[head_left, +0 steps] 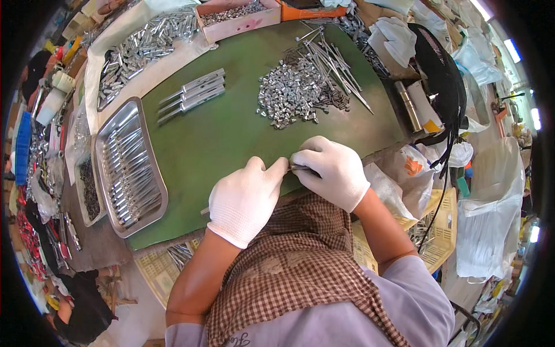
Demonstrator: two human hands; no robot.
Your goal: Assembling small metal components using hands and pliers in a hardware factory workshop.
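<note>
Both my hands wear white knitted gloves and meet at the near edge of the green mat (243,124). My left hand (245,199) is closed around a slim metal rod (204,211), whose tail pokes out beside the wrist. Fingers of my right hand (332,172) pinch a short dark metal piece (304,169) right at the left fingertips. Gloves hide how the rod and this piece meet. Beyond the hands lies a heap of small silver metal sleeves (289,92), with long thin rods (338,63) fanned over it. Several silver handled pieces (193,95) lie side by side on the left.
A steel tray (160,194) of rods with silver ends stands at the left. Behind are loose metal parts (144,46) and a pink box (240,20). A metal cylinder (408,106) and black bag (442,75) sit at the right; a yellow crate (444,231) stands lower right.
</note>
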